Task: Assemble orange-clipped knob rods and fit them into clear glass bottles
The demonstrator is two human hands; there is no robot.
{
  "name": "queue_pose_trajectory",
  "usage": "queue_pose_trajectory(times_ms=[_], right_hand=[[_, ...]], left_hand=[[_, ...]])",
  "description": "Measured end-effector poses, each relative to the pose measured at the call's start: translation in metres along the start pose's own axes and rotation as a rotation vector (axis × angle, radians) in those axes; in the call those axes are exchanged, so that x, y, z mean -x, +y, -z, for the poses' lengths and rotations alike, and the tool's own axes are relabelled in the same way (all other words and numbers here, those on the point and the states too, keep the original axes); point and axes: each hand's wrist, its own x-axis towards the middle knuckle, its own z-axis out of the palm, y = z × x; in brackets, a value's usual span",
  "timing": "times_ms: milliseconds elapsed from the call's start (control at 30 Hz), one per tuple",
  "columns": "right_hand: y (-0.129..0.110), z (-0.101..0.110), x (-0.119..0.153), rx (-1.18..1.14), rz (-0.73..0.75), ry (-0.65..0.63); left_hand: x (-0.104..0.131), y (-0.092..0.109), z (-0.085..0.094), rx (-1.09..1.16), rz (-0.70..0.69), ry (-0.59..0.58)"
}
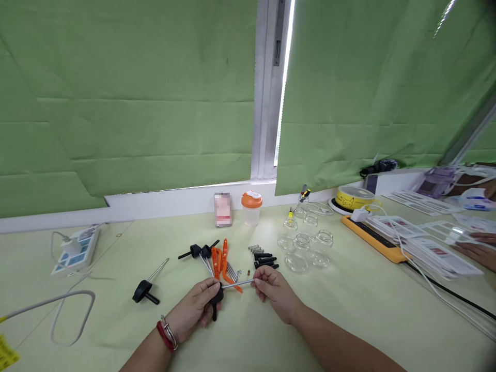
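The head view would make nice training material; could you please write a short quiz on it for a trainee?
1. Which hand has its fingers at the far end of the metal rod, away from the black knob?
2. True or false: the clear jars are to the right of the lidded cup.
3. The cup's lid is mainly: (a) blue, (b) orange, (c) green.

Key: 1. The right hand. 2. True. 3. (b).

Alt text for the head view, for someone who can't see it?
The left hand holds a black plastic piece while the right hand pinches the thin silver metal rod projecting from it. Beyond, on a pale green table, lie flat orange pieces and slim black cylinders; rounded clear glass-like jars are further right.
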Motion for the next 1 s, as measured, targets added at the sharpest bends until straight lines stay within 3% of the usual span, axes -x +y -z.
queue_pose_trajectory(times_ms=[467, 700, 1000], right_hand=[[0.001, 0.0, -0.001, 0.122, -0.021, 0.016], [-0.009, -0.005, 0.003, 0.017, -0.029, 0.026], [-0.005, -0.003, 0.002, 0.039, -0.018, 0.002]], left_hand=[[0.0, 0.0, 0.0, -0.006, -0.006, 0.001], [-0.001, -0.001, 0.0, -0.003, 0.0, -0.002], [0.0, 0.0, 0.0, 0.004, -0.003, -0.008]])
